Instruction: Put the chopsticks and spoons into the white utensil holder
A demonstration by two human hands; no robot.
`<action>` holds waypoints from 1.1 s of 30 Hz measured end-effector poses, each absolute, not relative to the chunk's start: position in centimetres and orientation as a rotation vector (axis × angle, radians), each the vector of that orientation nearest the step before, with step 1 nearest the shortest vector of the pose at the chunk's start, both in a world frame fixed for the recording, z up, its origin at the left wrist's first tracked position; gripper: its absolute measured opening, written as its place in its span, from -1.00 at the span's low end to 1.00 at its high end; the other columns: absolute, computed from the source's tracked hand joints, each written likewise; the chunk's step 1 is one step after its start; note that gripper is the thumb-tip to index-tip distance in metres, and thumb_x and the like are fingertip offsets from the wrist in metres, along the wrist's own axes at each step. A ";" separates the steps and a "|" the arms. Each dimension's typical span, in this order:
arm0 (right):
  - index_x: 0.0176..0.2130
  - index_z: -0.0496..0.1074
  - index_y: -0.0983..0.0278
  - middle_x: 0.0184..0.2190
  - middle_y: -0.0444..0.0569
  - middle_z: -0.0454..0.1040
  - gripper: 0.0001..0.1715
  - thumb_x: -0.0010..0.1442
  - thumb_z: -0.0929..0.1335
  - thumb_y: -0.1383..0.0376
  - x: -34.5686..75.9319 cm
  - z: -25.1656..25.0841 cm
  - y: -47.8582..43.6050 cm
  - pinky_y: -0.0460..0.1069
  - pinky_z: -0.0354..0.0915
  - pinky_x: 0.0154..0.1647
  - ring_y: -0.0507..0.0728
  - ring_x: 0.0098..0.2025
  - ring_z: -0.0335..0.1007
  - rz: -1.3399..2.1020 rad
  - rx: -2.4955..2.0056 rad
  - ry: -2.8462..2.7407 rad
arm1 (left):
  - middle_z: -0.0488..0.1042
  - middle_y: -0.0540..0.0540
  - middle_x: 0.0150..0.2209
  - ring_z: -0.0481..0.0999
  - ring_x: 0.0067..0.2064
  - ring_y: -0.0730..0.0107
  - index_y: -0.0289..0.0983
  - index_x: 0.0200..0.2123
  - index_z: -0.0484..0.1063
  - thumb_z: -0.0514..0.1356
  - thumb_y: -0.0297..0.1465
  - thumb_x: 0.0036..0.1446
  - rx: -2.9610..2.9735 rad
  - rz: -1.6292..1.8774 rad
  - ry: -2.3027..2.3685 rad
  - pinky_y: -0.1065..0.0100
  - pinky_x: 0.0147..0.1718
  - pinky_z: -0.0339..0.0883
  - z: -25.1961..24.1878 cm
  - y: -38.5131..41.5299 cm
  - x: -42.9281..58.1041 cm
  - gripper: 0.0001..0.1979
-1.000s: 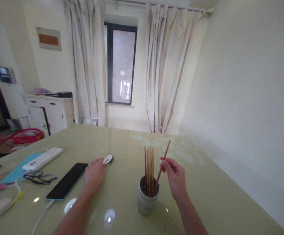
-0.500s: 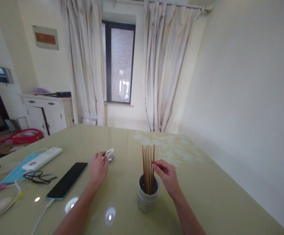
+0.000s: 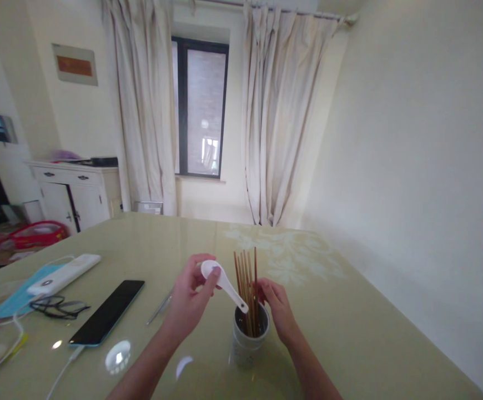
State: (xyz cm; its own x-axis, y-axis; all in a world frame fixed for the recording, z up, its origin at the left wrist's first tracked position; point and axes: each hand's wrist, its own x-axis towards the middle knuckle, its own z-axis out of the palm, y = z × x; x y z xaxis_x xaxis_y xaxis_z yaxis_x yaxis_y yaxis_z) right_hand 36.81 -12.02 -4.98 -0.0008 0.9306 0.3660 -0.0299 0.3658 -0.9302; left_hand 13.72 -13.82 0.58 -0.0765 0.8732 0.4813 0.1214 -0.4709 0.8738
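My left hand (image 3: 191, 294) grips a white soup spoon (image 3: 227, 286) by its bowl, between thumb and fingers. The spoon's handle slants down to the right, its holed end in front of the chopsticks, over the mouth of the cup. Several wooden chopsticks (image 3: 245, 278) stand upright, leaning slightly left, in a grey-white cup (image 3: 247, 347). At the cup's right side my right hand (image 3: 277, 305) has its fingers curled at the chopsticks just above the rim; the fingertips are partly hidden. Left of my left hand, a thin metal utensil (image 3: 158, 308) lies on the table, partly covered.
A black phone (image 3: 108, 313) with a white cable lies left on the glossy table (image 3: 350, 333). Beyond it are folded glasses (image 3: 60, 306), a white power strip-like device (image 3: 64, 275) and a blue face mask (image 3: 20, 297). A wall (image 3: 424, 166) borders the right side.
My left hand has lifted the white spoon and brought it right, to the cup. My right hand has slid down the chopsticks towards the rim. The view has shifted slightly.
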 end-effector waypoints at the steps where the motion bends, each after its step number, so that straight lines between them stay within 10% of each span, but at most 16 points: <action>1: -0.32 0.68 0.29 -0.50 -0.06 0.49 -0.29 0.28 0.39 -0.28 36.8 -5.0 -12.0 -0.03 0.23 -0.39 0.10 -0.44 0.30 0.960 -0.903 -1.331 | 0.60 -0.02 -0.31 0.60 -0.35 0.33 -0.18 -0.04 0.40 0.22 -0.07 0.33 1.724 1.529 1.099 0.36 -0.39 0.46 1.5 -14.3 14.3 -0.67; 16: -0.30 0.69 0.30 -0.51 -0.05 0.49 -0.25 0.22 0.41 -0.32 36.9 -4.9 -11.7 -0.01 0.22 -0.46 0.10 -0.48 0.30 0.956 -0.869 -1.253 | 0.63 -0.09 -0.20 0.62 -0.12 0.18 -0.15 -0.23 0.63 0.14 -0.49 0.35 2.748 0.561 1.069 0.25 -0.09 0.39 2.8 -14.4 18.0 -0.75; 24: -0.29 0.70 0.29 -0.52 -0.05 0.50 -0.26 0.24 0.40 -0.31 37.1 -5.0 -11.6 -0.02 0.21 -0.45 0.09 -0.49 0.29 0.921 -0.880 -1.247 | 0.60 -0.03 -0.18 0.60 -0.18 0.30 -0.13 -0.19 0.61 0.23 -0.37 0.36 2.501 0.810 1.103 0.37 -0.19 0.37 2.1 -14.7 16.9 -0.87; 33: -0.35 0.69 0.30 -0.57 -0.07 0.46 -0.20 0.17 0.42 -0.37 36.5 -5.2 -11.7 -0.02 0.20 -0.46 0.09 -0.52 0.28 0.950 -0.894 -1.238 | 0.63 -0.29 -0.10 0.63 -0.05 0.09 -0.27 -0.22 0.57 0.13 -0.45 0.34 2.069 0.566 2.265 0.25 -0.08 0.39 -4.9 -7.1 6.3 -0.81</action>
State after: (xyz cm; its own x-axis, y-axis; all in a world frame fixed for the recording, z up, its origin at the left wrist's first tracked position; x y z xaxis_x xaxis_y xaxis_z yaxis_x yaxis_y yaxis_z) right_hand 36.54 -11.65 -5.21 0.0771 0.9340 0.3488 -0.0957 0.3551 -0.9299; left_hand 6.31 -7.06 -4.89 -0.1200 0.9671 0.2242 0.9590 0.0545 0.2783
